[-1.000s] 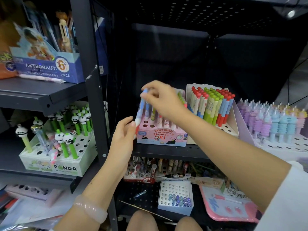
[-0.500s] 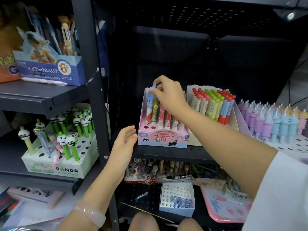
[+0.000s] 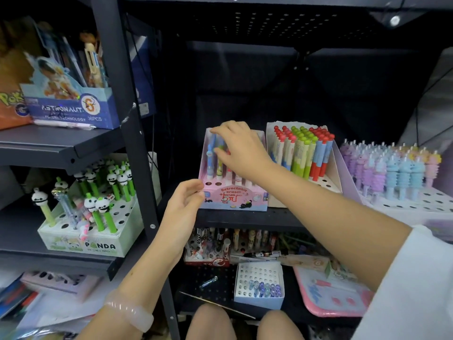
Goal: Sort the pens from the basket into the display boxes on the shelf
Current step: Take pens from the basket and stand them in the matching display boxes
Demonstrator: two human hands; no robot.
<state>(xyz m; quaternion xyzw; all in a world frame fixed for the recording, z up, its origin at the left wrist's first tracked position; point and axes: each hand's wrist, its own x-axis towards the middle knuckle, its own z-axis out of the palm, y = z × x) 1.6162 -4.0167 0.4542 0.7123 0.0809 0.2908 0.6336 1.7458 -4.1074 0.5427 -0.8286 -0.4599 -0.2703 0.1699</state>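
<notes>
The right hand (image 3: pixel 241 148) reached over the pink box (image 3: pixel 232 192), its fingers curled among the pen tops in the back rows; its fingertips touched a blue pen (image 3: pixel 211 153) standing in the box, though a firm pinch could not be made out. The left hand (image 3: pixel 185 202) was held just left of the pink box, fingers loosely curled and holding nothing, its fingertips at the box's front left corner. A pale bracelet (image 3: pixel 130 312) sat on that wrist.

The pink box stood on the middle shelf (image 3: pixel 245 218), with a few holes in its front row unfilled. Just right of it stood a box of red, green and blue pens (image 3: pixel 304 153), packed upright, and further right a white perforated box of pastel stacked-ring pens (image 3: pixel 392 168). Left of the pink box, past a dark upright post (image 3: pixel 130 143), was a panda box (image 3: pixel 81 241) with green panda-topped pens, some leaning. Above and left of it sat a blue astronaut box (image 3: pixel 71 111) on a higher shelf. Below the pink box lay a red box of mixed pens (image 3: pixel 208 249), a small white box (image 3: pixel 259 283) with a row of clear blue pieces at its front, and a pink tray (image 3: pixel 328 298). The person's knees showed at the bottom edge, below the small white box. No basket could be seen.
</notes>
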